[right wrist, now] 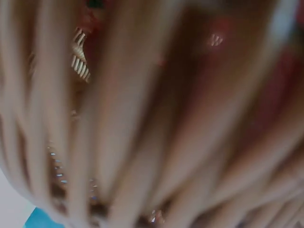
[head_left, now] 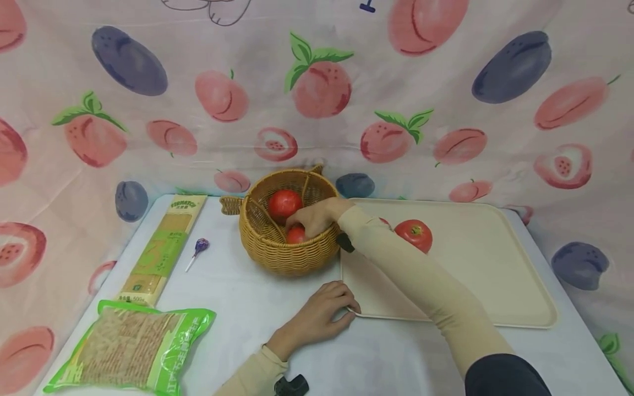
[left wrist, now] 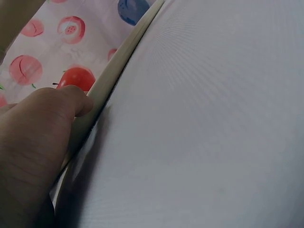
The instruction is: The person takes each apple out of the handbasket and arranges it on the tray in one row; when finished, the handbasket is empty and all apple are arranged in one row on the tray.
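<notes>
A round wicker basket (head_left: 289, 261) stands at the back middle of the table, its handle folded down. Inside lie a red tomato (head_left: 285, 205) and, lower down, a second tomato (head_left: 296, 235). My right hand (head_left: 319, 217) reaches over the basket's right rim, fingers curled down round the lower tomato. In the right wrist view, blurred wicker strands (right wrist: 128, 118) fill the picture and hide the fingers. My left hand (head_left: 322, 311) grips the front left corner of the beige tray (head_left: 475, 275); its thumb (left wrist: 78, 100) lies at the rim in the left wrist view.
On the tray sits a tomato (head_left: 415, 235), with another partly behind my right forearm. To the left lie a lollipop (head_left: 200, 247), a long pack of noodles (head_left: 163, 250) and a green-edged bag (head_left: 131, 349). A fruit-print cloth (head_left: 317, 137) hangs behind the table.
</notes>
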`<state>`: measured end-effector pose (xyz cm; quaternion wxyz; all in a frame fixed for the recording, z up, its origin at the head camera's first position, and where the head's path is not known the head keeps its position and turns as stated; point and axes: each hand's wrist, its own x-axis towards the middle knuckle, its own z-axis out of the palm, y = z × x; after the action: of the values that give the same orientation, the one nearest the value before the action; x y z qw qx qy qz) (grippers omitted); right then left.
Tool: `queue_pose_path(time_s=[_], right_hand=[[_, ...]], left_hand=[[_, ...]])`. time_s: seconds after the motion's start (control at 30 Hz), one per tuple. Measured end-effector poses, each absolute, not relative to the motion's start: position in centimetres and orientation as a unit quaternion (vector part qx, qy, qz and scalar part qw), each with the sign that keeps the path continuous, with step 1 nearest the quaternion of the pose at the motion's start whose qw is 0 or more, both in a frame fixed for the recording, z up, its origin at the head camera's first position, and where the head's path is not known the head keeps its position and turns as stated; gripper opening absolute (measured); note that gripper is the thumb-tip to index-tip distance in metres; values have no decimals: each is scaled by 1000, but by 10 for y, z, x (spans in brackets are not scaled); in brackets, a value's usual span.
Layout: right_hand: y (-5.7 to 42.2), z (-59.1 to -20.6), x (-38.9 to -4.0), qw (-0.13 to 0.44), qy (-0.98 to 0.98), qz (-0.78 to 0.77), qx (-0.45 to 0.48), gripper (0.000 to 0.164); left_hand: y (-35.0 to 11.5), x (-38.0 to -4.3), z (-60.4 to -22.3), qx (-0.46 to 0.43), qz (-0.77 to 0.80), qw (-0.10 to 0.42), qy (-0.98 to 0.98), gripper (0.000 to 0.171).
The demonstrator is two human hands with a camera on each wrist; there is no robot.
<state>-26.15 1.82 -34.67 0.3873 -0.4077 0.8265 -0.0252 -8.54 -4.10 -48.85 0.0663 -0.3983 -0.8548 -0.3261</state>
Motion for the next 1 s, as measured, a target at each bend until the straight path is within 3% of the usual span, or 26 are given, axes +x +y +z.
queue_pose_path(time_s=[0.43,1.0], right_hand=[[24,-343,-259,289,831,-113,-462,62],[44,-340,-247,167,841,-260,-445,67]], left_hand=[[-41,-86,-489,-404,-324,74,-852,10],[-41,-85,-489,-406,-323,71,-852,10]])
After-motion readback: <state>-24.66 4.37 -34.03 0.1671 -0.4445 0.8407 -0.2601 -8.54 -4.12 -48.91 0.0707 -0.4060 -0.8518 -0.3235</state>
